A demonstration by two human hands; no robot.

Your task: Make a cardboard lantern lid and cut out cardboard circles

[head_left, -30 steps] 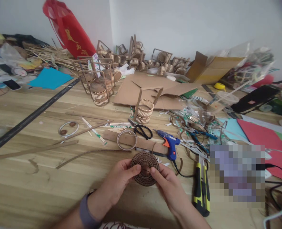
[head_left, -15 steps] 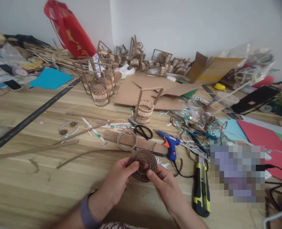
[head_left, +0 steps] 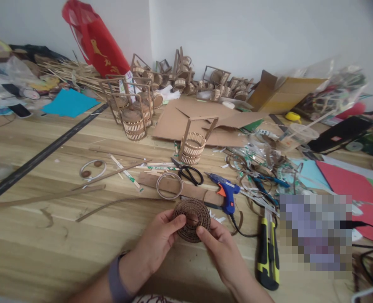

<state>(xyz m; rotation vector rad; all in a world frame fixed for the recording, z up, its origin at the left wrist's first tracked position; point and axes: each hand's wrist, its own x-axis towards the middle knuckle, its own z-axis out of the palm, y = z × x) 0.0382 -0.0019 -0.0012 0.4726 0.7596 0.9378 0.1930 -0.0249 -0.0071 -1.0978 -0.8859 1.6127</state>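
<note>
As the left hand (head_left: 161, 234) and right hand (head_left: 219, 242) pinched the coil (head_left: 190, 232) from opposite sides, near the glue gun (head_left: 228, 194), it looked light, springy and, through blur, perhaps crushable; its rim seemed safest to hold.

Red bag (head_left: 99, 44) is seen tilted before white wall (head_left: 237, 33). Blue paper (head_left: 69, 103) is laid on table (head_left: 41, 248), phone (head_left: 20, 110) near it. At right, cardboard box (head_left: 289, 94), plastic cup (head_left: 300, 134), red paper (head_left: 347, 191) are placed.
</note>
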